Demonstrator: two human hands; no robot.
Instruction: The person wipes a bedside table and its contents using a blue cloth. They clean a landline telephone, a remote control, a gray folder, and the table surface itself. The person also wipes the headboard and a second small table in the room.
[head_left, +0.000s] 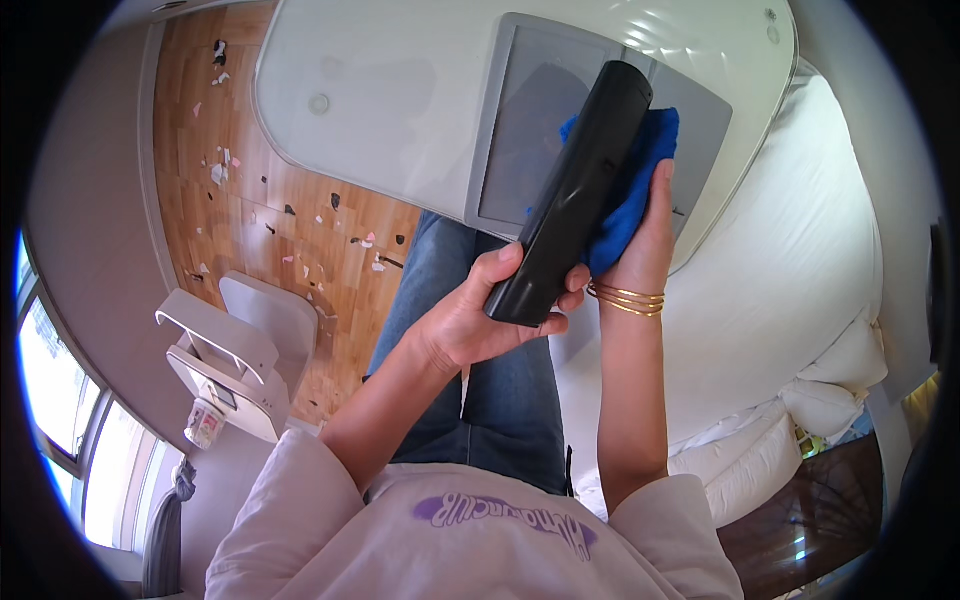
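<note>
My left hand (480, 300) grips the lower end of a long black plastic device (581, 199), thumb on its near side and fingers wrapped underneath. The device is tilted, its far end up and to the right. Against its right side my right hand (652, 225) holds a blue cloth (626, 221); the fingers are mostly hidden behind the cloth and device. Gold bangles (628, 298) circle the right wrist. Beneath both hands lies a grey-framed flat panel (487, 127) on a white glossy tabletop (390, 97).
Scraps of paper and dark bits (219, 174) litter the wooden floor (247, 225) on the left. A white appliance with a handle (225, 360) stands near the window (60, 367). On the right is a bed with white bedding (795, 225) and pillows (847, 360).
</note>
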